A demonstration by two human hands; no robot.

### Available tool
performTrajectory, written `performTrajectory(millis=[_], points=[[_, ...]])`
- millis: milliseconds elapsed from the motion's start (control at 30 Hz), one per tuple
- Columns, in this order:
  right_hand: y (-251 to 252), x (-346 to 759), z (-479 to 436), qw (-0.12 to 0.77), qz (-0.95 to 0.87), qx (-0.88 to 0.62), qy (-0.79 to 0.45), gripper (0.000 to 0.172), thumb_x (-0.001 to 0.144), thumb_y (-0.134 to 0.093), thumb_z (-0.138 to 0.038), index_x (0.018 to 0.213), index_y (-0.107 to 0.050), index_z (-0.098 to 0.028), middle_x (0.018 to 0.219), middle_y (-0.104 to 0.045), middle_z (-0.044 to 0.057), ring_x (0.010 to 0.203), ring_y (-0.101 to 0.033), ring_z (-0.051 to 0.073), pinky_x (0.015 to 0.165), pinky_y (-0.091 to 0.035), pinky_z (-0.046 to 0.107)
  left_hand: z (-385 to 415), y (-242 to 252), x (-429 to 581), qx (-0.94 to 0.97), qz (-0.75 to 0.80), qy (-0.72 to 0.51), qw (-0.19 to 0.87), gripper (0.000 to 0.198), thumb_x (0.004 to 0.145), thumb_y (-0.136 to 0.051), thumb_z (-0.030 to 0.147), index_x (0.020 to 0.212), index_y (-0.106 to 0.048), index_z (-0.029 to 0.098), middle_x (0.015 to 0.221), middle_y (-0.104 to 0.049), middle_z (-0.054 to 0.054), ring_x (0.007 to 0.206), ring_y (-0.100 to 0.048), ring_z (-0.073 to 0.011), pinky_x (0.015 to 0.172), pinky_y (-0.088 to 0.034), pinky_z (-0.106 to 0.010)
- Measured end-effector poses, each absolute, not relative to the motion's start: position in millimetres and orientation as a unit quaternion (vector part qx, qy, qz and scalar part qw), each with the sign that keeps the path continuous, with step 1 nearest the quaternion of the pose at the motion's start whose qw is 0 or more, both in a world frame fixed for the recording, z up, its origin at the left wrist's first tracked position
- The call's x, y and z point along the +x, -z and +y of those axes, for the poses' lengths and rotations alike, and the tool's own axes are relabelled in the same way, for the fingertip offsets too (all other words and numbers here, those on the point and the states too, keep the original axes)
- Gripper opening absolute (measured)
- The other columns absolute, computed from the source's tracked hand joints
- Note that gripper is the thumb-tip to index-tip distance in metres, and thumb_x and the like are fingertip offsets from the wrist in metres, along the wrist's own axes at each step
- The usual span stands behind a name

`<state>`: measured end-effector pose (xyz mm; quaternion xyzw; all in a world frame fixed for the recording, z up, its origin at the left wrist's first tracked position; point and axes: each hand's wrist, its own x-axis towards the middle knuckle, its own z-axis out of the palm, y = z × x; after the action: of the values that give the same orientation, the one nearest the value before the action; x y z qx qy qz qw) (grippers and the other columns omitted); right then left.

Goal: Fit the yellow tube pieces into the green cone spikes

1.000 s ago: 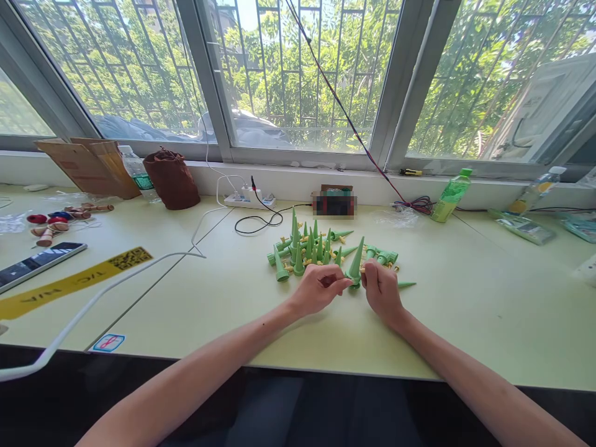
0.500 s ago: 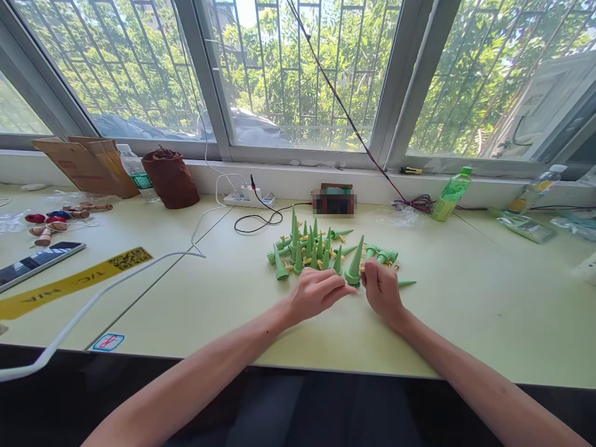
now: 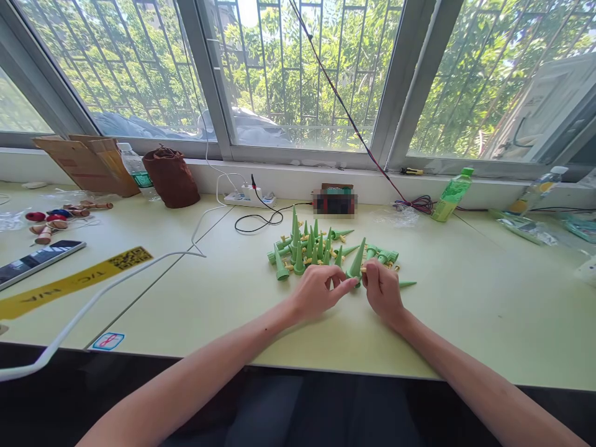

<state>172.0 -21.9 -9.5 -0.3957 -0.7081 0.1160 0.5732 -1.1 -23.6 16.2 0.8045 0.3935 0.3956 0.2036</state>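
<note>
Left hand (image 3: 321, 290): its thumb presses the wide foot of the big green spike (image 3: 357, 259), fingers curled in close; this seems to stop the spike from wobbling.
Right hand (image 3: 382, 287): bunched up small, pinching a little yellow stub (image 3: 364, 269) at the spike's side; such a tiny part likely needs a tight pinch.
Big green spike: between the two hands, tip up, leaning a bit right; whether its foot touches the table (image 3: 465, 310), one cannot tell.
Pile of spikes (image 3: 299, 266): just behind the hands, which looks handy for reaching. Some stand on wide feet, likely why they don't tip; others lie down.
Loose spike (image 3: 408, 284): flat just beside the right hand, its back end hidden.
Green bottle (image 3: 451, 198): well apart, back by the wall, perhaps so elbows won't bump it.
</note>
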Motion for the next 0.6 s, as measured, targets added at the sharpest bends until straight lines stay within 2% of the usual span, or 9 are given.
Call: performTrajectory(millis=[267, 433, 600], points=[[11.3, 173.6, -21.3, 0.567, -0.714, -0.391, -0.127, 0.043, 0.103, -0.031, -0.039, 0.064, -0.038, -0.021, 0.055, -0.04, -0.003, 0.048, -0.037, 0.01, 0.049, -0.031, 0.025, -23.5, -18.3, -2.6, 0.761, 0.365, -0.361, 0.397, 0.04, 0.087, -0.056, 0.052, 0.078, -0.059, 0.013, 0.061, -0.053, 0.003, 0.044, -0.035, -0.0043, 0.043, -0.022, -0.019], [14.6, 174.3, -18.4, 0.568, -0.715, -0.382, -0.145, 0.045, 0.102, -0.031, -0.04, 0.062, -0.036, -0.021, 0.054, -0.039, -0.003, 0.047, -0.035, 0.01, 0.047, -0.029, 0.026, -22.0, -18.8, -4.5, 0.756, 0.362, -0.37, 0.4, 0.036, 0.085, -0.061, 0.049, 0.083, -0.061, 0.013, 0.066, -0.054, 0.002, 0.044, -0.039, -0.0038, 0.042, -0.026, -0.018], [13.3, 174.0, -18.4, 0.567, -0.72, -0.37, -0.153, 0.048, 0.102, -0.031, -0.042, 0.059, -0.036, -0.021, 0.051, -0.039, -0.003, 0.046, -0.035, 0.01, 0.047, -0.029, 0.026, -20.5, -16.9, -4.9, 0.757, 0.348, -0.393, 0.391, 0.035, 0.086, -0.06, 0.046, 0.096, -0.064, 0.013, 0.072, -0.06, 0.0, 0.043, -0.041, -0.0037, 0.042, -0.03, -0.018]])
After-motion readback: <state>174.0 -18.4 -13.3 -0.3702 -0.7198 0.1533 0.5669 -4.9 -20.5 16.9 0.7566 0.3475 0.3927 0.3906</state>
